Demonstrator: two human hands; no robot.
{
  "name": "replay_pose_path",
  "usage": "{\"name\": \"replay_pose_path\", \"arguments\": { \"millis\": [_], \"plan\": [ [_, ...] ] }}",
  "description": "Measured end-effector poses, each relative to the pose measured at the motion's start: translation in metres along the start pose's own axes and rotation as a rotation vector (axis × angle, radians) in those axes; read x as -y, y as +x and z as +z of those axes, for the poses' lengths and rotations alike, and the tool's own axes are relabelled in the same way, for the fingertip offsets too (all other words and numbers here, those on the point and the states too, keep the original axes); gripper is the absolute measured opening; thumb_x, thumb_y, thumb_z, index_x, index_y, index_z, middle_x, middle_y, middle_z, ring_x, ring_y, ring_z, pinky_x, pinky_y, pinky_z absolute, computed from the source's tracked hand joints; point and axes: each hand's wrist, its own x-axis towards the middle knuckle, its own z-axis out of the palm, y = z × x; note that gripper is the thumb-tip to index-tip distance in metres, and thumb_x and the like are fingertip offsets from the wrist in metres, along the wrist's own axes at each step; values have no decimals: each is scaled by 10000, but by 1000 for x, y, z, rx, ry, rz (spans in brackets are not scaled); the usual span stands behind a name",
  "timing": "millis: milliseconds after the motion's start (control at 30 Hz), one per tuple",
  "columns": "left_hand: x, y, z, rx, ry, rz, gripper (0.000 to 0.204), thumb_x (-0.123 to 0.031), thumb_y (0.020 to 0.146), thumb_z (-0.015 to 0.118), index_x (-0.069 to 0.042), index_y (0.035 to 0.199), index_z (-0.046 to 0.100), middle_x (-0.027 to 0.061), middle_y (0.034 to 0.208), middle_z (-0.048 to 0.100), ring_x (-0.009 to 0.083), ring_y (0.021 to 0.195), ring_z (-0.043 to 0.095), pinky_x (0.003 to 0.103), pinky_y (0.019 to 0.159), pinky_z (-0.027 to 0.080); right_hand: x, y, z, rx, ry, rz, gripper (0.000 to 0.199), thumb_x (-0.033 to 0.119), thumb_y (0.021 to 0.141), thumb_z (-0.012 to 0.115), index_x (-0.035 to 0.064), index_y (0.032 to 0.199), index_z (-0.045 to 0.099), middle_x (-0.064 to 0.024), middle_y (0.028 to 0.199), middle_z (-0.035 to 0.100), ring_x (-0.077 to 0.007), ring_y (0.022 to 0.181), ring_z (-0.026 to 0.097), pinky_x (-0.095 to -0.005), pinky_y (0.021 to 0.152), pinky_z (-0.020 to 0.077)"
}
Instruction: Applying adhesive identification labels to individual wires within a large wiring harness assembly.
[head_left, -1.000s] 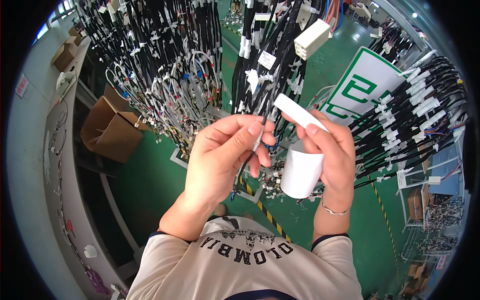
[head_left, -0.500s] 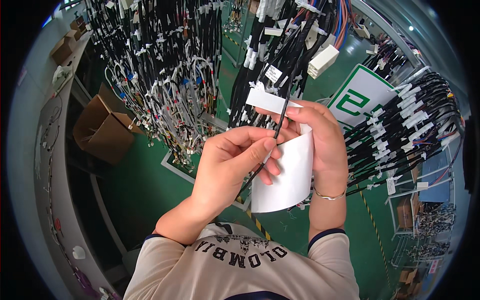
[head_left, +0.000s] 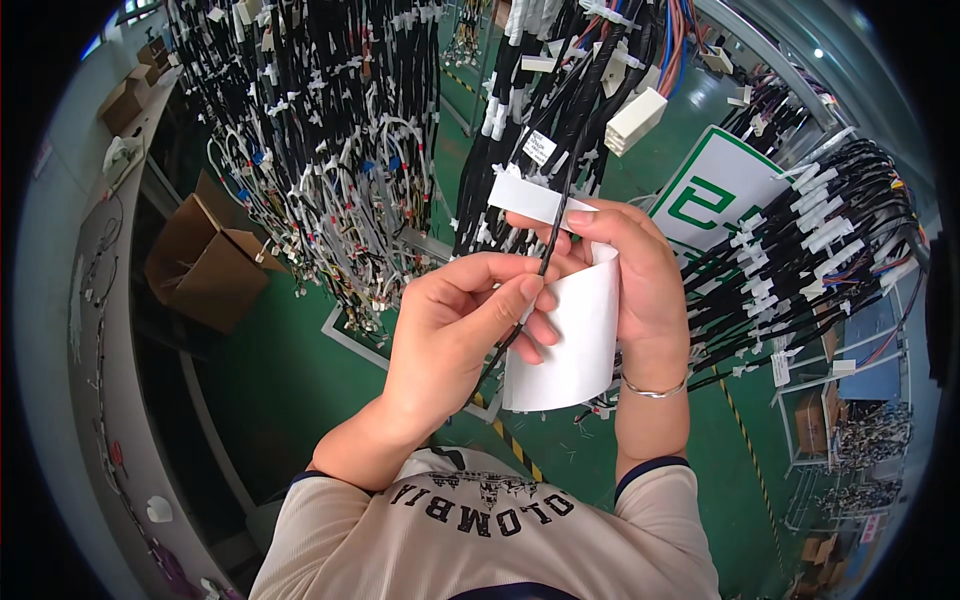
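Note:
A thin black cable [head_left: 554, 236] slants down between my hands, one of its upper stretches crossing a white label strip [head_left: 522, 196]. My left hand [head_left: 430, 325] is closed, with thumb and forefinger pinching the cable below the strip. At the strip's right end, the thumb of my right hand [head_left: 645, 285] presses it against the fingers behind. A curled white paper sheet [head_left: 568, 345] hangs from the same right hand, held against the palm. Behind the hands hangs a thick bundle of black cables [head_left: 480, 190] with a white connector block [head_left: 636, 120] and a printed white tag [head_left: 538, 148].
Dense wire harnesses [head_left: 310, 100] hang at the far left. More cable bundles [head_left: 810, 240] lie over a rack at the right, beside a white and green sign [head_left: 715, 190]. An open cardboard box [head_left: 205, 265] stands near the long left bench [head_left: 95, 400].
The background and both hands have shifted slightly in view. The paper sheet's lower edge sits a little higher. Both grips look the same.

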Motion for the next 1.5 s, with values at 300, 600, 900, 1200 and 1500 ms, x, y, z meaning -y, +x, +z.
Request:
{"name": "replay_pose_path", "arguments": {
  "millis": [300,600,900,1200,1500],
  "plan": [
    [12,11,5,-37,1,132,214,-66,974,571,29,1155,508,111,974,642,160,747,672,264,616,556,-2,1,-7,-2,20,18,217,158,891,570,-3,749,607,-51,690,601,-136,596,597,-263,566,498],
    [13,22,9,-41,90,122,349,-15,972,561,17,1320,541,19,847,655,18,586,488,178,485,378,3,-8,-9,20,-117,-23,266,219,928,573,38,735,548,-25,648,548,-90,532,495,-220,510,384],
    [32,23,7,-118,211,298,377,12,959,561,-10,1335,563,18,872,658,39,690,535,198,597,441,8,-18,-15,-78,-386,-92,277,179,979,573,-27,800,620,6,720,589,-23,606,453,-208,550,366],
    [39,29,6,-308,1254,831,655,113,751,579,-18,1390,519,65,782,539,204,594,540,333,507,470,7,-23,-4,-68,-542,-164,280,159,995,538,-30,803,614,7,740,604,-42,667,490,-216,605,395],
    [41,32,4,-339,1348,916,709,106,674,579,11,1375,533,72,798,555,185,606,546,321,517,479,10,-25,-3,-66,-607,-147,241,120,983,518,-15,805,611,33,726,576,-24,643,437,-212,573,346]
  ]
}}
